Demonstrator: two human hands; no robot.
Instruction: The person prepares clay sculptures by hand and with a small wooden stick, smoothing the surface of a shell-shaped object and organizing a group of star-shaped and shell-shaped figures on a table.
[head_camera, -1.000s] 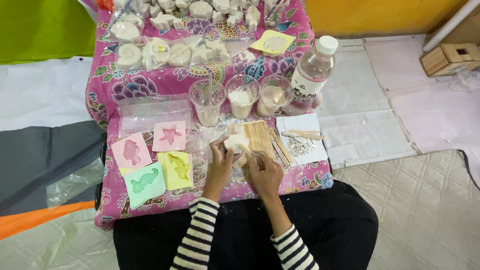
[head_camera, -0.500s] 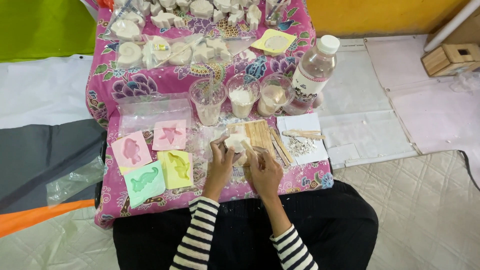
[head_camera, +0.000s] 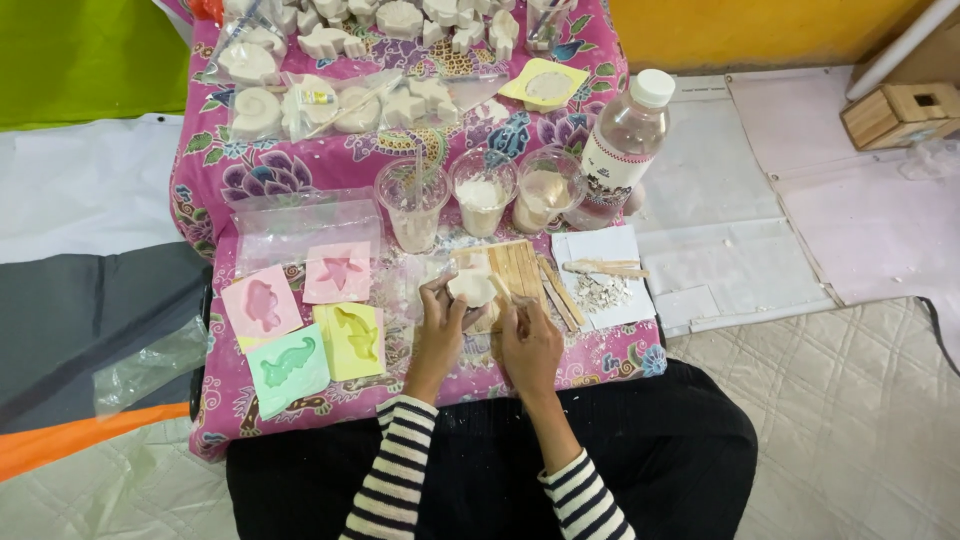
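Here, left hand fingers clamp a white plaster piece; right hand fingers pinch a stick beside moulds.

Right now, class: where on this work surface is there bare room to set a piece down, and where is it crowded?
Bare cloth lies between the white casts and the cups. Another strip runs along the near edge, right of the right hand. It is crowded around the left hand, between the coloured moulds and the sticks.
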